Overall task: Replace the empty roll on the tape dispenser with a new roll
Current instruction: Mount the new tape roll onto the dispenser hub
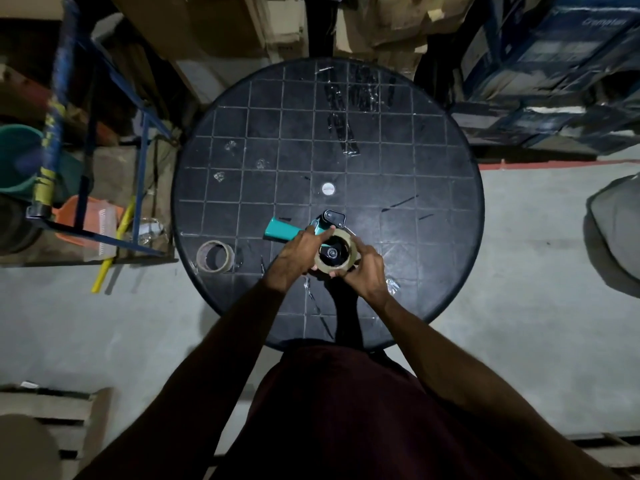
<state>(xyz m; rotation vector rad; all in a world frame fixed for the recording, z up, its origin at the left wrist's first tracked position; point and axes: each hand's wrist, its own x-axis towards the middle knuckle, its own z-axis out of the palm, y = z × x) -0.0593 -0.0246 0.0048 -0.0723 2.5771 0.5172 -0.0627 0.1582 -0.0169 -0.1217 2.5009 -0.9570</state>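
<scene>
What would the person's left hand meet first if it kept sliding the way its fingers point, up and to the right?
Probably the black head of the tape dispenser, just beyond the left hand; depth is uncertain.

The two hands cover much of the new tape roll (335, 252) and hide the middle of the tape dispenser (313, 230), so whether the roll sits fully on its hub cannot be told. The person's body hides the near edge of the bench (460, 216). Boxes (554, 64) beyond are dim and cut off.
</scene>
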